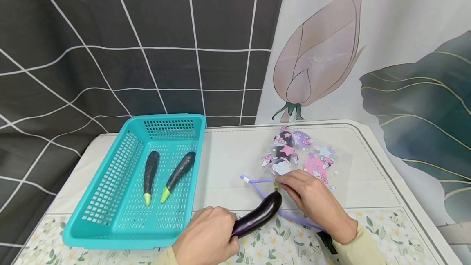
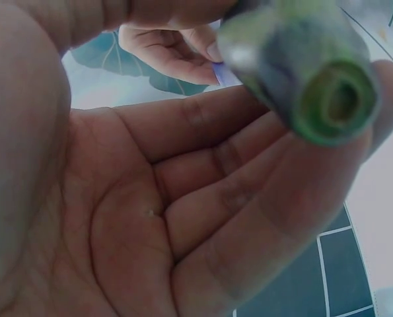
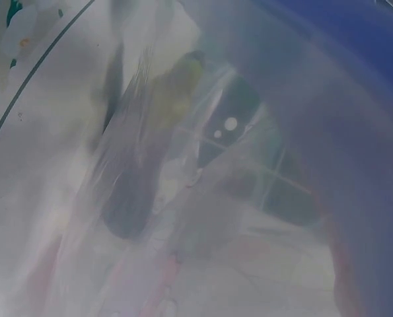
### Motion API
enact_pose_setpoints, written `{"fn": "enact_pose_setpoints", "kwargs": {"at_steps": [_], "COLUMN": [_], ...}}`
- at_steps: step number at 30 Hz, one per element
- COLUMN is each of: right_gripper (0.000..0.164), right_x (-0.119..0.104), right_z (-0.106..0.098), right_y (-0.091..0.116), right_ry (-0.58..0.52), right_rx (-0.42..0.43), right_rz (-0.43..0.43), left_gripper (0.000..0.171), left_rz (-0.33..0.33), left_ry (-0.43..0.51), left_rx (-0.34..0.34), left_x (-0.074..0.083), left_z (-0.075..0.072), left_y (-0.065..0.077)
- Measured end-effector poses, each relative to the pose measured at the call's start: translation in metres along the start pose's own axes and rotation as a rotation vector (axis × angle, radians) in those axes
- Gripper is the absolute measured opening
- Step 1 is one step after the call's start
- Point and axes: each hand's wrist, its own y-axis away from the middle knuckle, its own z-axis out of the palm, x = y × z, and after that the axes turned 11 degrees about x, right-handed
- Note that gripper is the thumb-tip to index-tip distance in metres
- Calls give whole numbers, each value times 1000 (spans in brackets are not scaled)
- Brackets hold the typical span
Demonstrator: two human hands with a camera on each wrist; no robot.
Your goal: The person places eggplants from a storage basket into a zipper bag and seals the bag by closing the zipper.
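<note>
My left hand [image 1: 206, 236] grips a glossy dark purple eggplant [image 1: 259, 218] by its stem end, the rounded end pointing at the bag's mouth. In the left wrist view, the green cut stem [image 2: 338, 102] sits between thumb and fingers. My right hand [image 1: 318, 203] pinches the edge of a clear printed zip bag [image 1: 316, 167], holding its mouth apart. The bag's purple zipper strip [image 1: 294, 216] curves beneath the eggplant's tip, with a white slider [image 1: 245, 178] at its left end. Inside the bag lies another eggplant [image 1: 283, 146], partly covered by the prints.
A turquoise plastic basket [image 1: 92, 236] stands on the left, with two dark eggplants [image 1: 150, 175] with light green ends lying in it. The table [image 1: 228, 167] wears a white and floral cover. Behind it hang a dark grid cloth [image 1: 224, 68] and a flower-printed curtain [image 1: 331, 44].
</note>
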Motion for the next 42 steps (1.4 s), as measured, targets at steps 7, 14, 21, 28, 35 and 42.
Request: {"fn": "enact_pose_setpoints", "kwargs": {"at_steps": [7, 14, 21, 28, 35, 42], "right_gripper": [18, 32, 29, 17, 18, 17], "right_x": [1, 1, 1, 0, 0, 1], "right_z": [1, 0, 0, 1, 0, 1], "right_y": [0, -1, 0, 0, 1, 1], "right_ry": [-2, 12, 7, -1, 0, 2], "right_rx": [8, -2, -7, -10, -10, -8], "right_rz": [-8, 7, 10, 10, 6, 5], "left_gripper": [25, 25, 25, 25, 25, 25], "left_rz": [5, 18, 15, 16, 9, 17], "left_ry": [5, 9, 14, 8, 13, 2], "left_rx": [1, -4, -14, -17, -22, -16], "left_x": [1, 4, 6, 8, 10, 10], "left_z": [2, 6, 8, 11, 14, 16], "left_y": [-4, -8, -12, -14, -17, -19]}}
